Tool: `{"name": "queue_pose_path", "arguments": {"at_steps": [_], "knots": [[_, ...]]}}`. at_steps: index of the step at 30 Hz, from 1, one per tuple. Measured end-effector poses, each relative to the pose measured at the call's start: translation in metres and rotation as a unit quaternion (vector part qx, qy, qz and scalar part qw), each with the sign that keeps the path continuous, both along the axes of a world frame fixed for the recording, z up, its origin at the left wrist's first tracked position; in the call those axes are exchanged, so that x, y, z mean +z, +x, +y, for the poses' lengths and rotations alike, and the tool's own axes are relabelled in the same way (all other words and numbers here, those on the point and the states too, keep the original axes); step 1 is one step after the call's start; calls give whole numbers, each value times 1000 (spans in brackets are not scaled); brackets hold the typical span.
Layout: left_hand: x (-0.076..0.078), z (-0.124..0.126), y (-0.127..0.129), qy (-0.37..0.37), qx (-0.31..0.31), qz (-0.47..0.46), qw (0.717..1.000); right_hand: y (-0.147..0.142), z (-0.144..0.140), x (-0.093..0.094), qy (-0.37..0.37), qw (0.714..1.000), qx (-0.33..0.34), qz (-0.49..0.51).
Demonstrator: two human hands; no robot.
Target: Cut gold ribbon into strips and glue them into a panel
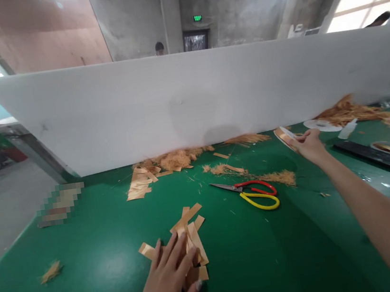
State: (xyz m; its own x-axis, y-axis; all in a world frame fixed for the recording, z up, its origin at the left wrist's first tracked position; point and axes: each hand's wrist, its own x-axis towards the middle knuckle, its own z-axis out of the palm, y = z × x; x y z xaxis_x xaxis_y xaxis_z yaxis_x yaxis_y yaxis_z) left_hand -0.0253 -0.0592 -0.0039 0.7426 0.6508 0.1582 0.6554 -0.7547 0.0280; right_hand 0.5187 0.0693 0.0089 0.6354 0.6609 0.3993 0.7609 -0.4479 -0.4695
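My left hand (171,278) lies flat with the fingers (176,253) spread apart, pressing down on a loose pile of tan strips (192,242) near the front edge of the green table (97,254); the strips fan out from under my fingertips, crossing one another, some pointing up and away toward the middle of the table. My right hand (310,145) is stretched far out to the right, its fingers closed around the rim of a copper-coloured tape roll (285,137) that stands tilted on edge, close to the white partition (182,100). Between my two hands lie scissors (255,193) with one red and one yellow handle, blades shut and pointing left, untouched. Just behind them is a streak of fine shredded trimmings (278,177). Farther back, against the partition, sit a second stack of strips (139,184) and a heap of shreds (178,158). Beyond my right hand a flat white disc (321,125) lies beside a larger mound of shreds (352,111), with a dark tray (368,154) nearer to me.
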Motion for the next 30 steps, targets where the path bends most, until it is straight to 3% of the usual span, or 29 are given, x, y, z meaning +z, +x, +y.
{"name": "queue_pose_path", "arguments": {"at_steps": [5, 8, 12, 16, 22, 26, 30], "knots": [[12, -4, 3, -68, -77, 15, 995, -15, -2, -1, -73, 992, 70, -74], [12, -5, 2, -46, -50, -21, 997, -16, -2, -11, -133, 979, 108, -112], [5, 0, -8, -23, -6, -16, 1000, -8, -2, -25, -186, 971, 90, -122], [0, 6, -18, -22, 51, -2, 998, 1, -3, -32, -209, 968, 68, -124], [-10, 10, -19, -21, 65, -3, 998, -2, -4, -31, -218, 968, 41, -120], [-12, 11, -17, -34, 77, 16, 996, -33, 2, -19, -183, 971, 43, -146], [0, 14, -13, -61, 25, 39, 997, -107, -1, -3, -127, 959, 156, -199]]}}
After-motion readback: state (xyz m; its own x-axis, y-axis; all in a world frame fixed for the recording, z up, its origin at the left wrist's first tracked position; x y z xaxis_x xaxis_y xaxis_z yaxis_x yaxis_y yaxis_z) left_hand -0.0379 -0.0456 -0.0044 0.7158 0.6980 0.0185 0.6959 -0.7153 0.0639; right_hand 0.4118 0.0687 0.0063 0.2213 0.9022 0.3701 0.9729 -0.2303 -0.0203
